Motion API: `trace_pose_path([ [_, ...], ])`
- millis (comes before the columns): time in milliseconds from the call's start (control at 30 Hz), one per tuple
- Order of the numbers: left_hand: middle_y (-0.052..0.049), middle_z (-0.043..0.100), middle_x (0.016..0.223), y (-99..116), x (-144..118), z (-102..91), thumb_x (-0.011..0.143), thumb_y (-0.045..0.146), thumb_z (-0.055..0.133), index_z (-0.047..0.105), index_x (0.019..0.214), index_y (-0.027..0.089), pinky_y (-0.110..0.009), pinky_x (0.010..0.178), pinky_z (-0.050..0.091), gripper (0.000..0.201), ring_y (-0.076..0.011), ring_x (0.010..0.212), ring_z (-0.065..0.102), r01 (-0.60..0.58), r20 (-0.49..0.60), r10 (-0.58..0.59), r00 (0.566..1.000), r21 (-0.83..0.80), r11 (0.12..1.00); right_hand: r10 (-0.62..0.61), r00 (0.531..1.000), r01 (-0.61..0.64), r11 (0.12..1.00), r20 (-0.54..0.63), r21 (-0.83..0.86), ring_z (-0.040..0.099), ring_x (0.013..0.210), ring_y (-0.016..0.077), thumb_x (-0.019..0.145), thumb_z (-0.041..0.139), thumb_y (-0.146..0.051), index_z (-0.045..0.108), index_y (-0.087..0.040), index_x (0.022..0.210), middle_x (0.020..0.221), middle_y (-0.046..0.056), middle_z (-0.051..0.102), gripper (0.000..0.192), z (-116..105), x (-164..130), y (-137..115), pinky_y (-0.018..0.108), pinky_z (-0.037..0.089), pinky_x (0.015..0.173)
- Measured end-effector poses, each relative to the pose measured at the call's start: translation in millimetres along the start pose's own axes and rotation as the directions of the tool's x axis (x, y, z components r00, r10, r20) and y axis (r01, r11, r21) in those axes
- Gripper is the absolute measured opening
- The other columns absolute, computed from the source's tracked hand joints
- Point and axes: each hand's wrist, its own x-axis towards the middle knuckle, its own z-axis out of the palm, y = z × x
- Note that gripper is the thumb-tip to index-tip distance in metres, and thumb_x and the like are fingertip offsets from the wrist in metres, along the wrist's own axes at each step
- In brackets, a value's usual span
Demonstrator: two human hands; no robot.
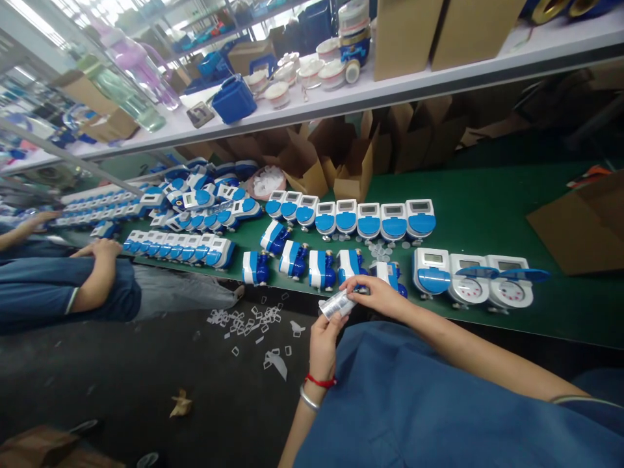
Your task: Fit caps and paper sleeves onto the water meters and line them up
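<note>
My left hand (pixel 324 344), with a red cord and a silver bangle at the wrist, grips a shiny silvery curled sheet (pixel 336 305) from below, just off the bench's front edge. At the sheet's upper right edge, the fingers of my right hand (pixel 375 298) are closed on it; the fingertips are partly hidden. Behind my hands lies a row of blue-and-white water meters (pixel 322 268) turned on their sides. To the right, an upright meter with its lid down (pixel 431 272) stands beside two with blue lids raised (pixel 468 286).
More meters (pixel 346 218) line the green bench (pixel 487 208), with small clear discs (pixel 380 252) among them. Open cardboard boxes (pixel 351 162) sit behind, below a shelf (pixel 302 107). At left is a co-worker's arm (pixel 97 276). Paper scraps (pixel 248 322) litter the floor.
</note>
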Motion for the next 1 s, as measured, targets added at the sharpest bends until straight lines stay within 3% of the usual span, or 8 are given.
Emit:
trace_pose_path([
  [167,-0.014,0.062,0.118,2,2,-1.6,0.076,0.025,0.066,0.063,0.109,0.012,-0.043,0.099,0.042,0.036,-0.0261,0.104,0.061,0.059,-0.010,-0.060,0.998,-0.078,0.995,-0.045,0.999,0.044,0.997,-0.018,-0.061,0.059,0.100,0.0174,0.080,0.055,-0.022,0.061,-0.021,0.085,0.106,0.003,0.065,0.008,6,4,5,0.034,0.042,0.091],
  [400,-0.016,0.060,0.119,-1,7,-12.0,0.079,0.027,0.062,0.059,0.112,0.010,-0.045,0.099,0.041,0.037,-0.0267,0.102,0.062,0.090,0.002,-0.091,0.996,-0.092,0.992,-0.244,0.969,0.225,0.935,-0.036,-0.274,0.054,0.108,0.0185,0.085,0.052,-0.023,0.061,-0.020,0.084,0.111,0.006,0.063,0.010,21,11,13,0.039,0.041,0.095],
  [533,-0.017,0.061,0.117,1,10,-16.5,0.079,0.027,0.061,0.058,0.113,0.009,-0.044,0.099,0.042,0.038,-0.0273,0.103,0.061,0.114,-0.008,-0.115,0.993,-0.087,0.990,-0.228,0.974,0.221,0.952,-0.010,-0.210,0.052,0.111,0.0188,0.085,0.051,-0.023,0.061,-0.021,0.085,0.115,0.006,0.061,0.010,30,11,4,0.039,0.040,0.096],
  [633,-0.018,0.062,0.115,2,12,-20.9,0.079,0.028,0.062,0.057,0.112,0.009,-0.044,0.099,0.042,0.038,-0.0276,0.103,0.061,0.130,-0.034,-0.133,0.991,-0.077,0.988,-0.136,0.991,0.136,0.989,0.007,-0.061,0.052,0.112,0.0180,0.087,0.049,-0.028,0.061,-0.021,0.084,0.120,0.005,0.058,0.014,20,22,6,0.037,0.039,0.097],
  [700,-0.018,0.062,0.115,3,12,-25.0,0.079,0.029,0.062,0.057,0.112,0.009,-0.045,0.099,0.042,0.038,-0.0277,0.101,0.062,0.142,-0.070,-0.148,0.987,-0.077,0.987,-0.053,0.998,0.053,0.999,-0.023,-0.004,0.053,0.111,0.0187,0.086,0.050,-0.032,0.061,-0.019,0.083,0.123,0.005,0.057,0.018,-1,41,24,0.037,0.039,0.096],
  [800,-0.018,0.061,0.116,5,11,-32.4,0.079,0.028,0.062,0.056,0.112,0.009,-0.044,0.099,0.042,0.038,-0.0277,0.102,0.062,0.155,-0.119,-0.164,0.979,-0.085,0.984,0.108,0.993,-0.112,0.991,-0.046,-0.071,0.054,0.109,0.0206,0.081,0.054,-0.036,0.064,-0.017,0.080,0.129,0.007,0.053,0.022,-45,82,75,0.036,0.039,0.095],
  [900,-0.018,0.061,0.117,9,8,-38.9,0.079,0.026,0.063,0.055,0.112,0.010,-0.043,0.099,0.042,0.038,-0.0274,0.103,0.062,0.166,-0.161,-0.177,0.971,-0.080,0.983,0.286,0.958,-0.280,0.942,0.004,-0.188,0.054,0.110,0.0227,0.077,0.058,-0.036,0.068,-0.013,0.080,0.129,0.009,0.053,0.025,-81,120,129,0.034,0.037,0.097],
  [1000,-0.018,0.060,0.118,13,8,-42.4,0.079,0.025,0.063,0.054,0.113,0.009,-0.042,0.098,0.044,0.038,-0.0271,0.103,0.062,0.185,-0.202,-0.194,0.960,-0.064,0.981,0.407,0.908,-0.370,0.891,0.103,-0.262,0.055,0.108,0.0238,0.075,0.060,-0.035,0.070,-0.013,0.090,0.126,0.009,0.056,0.030,-95,144,163,0.033,0.037,0.097],
])
